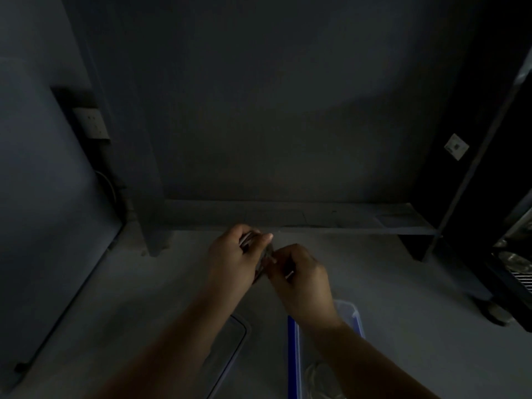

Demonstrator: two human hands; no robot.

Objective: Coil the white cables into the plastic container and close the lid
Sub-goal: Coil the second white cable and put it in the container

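The scene is very dark. My left hand (233,251) grips a small bundle of coiled white cable (250,236) above the grey table. My right hand (299,275) is close beside it and pinches the cable's loose end near the bundle. Below my right forearm stands the clear plastic container (355,315) with a blue rim; a pale coil of cable (318,375) lies inside it. To its left, flat on the table, is the clear lid (233,344), partly hidden by my left forearm.
A low dark shelf (302,216) runs along the back of the table. A wall socket (92,122) sits on the left panel. Dark equipment (512,254) fills the right edge.
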